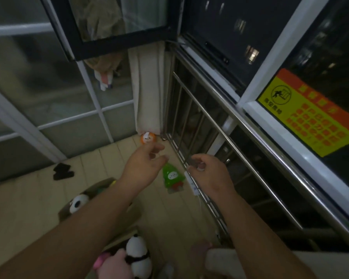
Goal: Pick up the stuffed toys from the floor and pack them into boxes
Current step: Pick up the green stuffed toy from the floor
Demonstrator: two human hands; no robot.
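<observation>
Plush toy (172, 176), green, lies on the floor (38, 198) between the hands, long axis near-to-far, pointed tip far. Left hand (144, 164) fingers loosely straight, empty; right hand (208, 170) fingers half-curled, holding nothing.

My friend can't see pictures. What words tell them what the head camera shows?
Two bare hands, the left hand and the right hand, reach toward a green stuffed toy on the floor; an orange toy lies beyond, in the corner.
</observation>
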